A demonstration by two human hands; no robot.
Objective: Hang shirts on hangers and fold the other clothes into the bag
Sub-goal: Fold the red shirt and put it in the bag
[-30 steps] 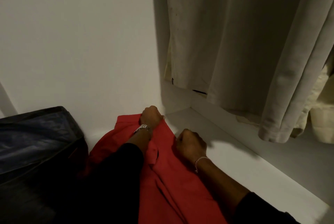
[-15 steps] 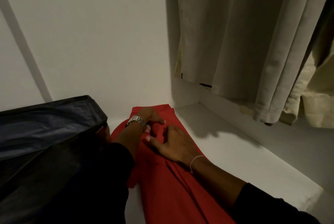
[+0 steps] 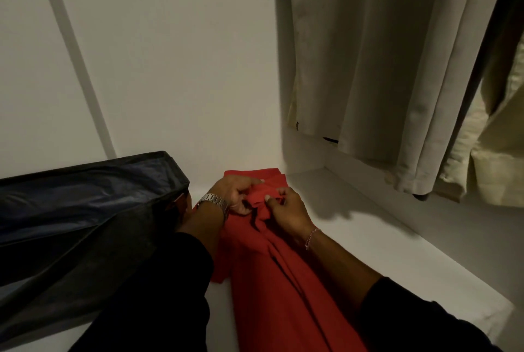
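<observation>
White wardrobe walls close round a pale shelf floor (image 3: 368,252), and on that floor lies my long red cloth garment (image 3: 272,289), stretched from the near edge back toward the corner. My left hand (image 3: 235,195), with a silver metal watch (image 3: 215,201) on its wrist, sits on the far end of the red garment, its fingers curled and pinching a fold of the cloth. My right hand (image 3: 286,209), a thin beaded bracelet (image 3: 312,236) at its wrist, meets it from the other side, thumb and fingertips nipped on the same bunched bit of fabric, so both hands touch there. Left of the red garment, just beside it, stands the dark blue and black fabric bag (image 3: 85,209), its top open and its lining showing. Above and to the right of the red garment hang pale beige shirts (image 3: 368,68), with a cream one (image 3: 496,153) further right, their hems clear of the shelf floor. Both my sleeves are black.
</observation>
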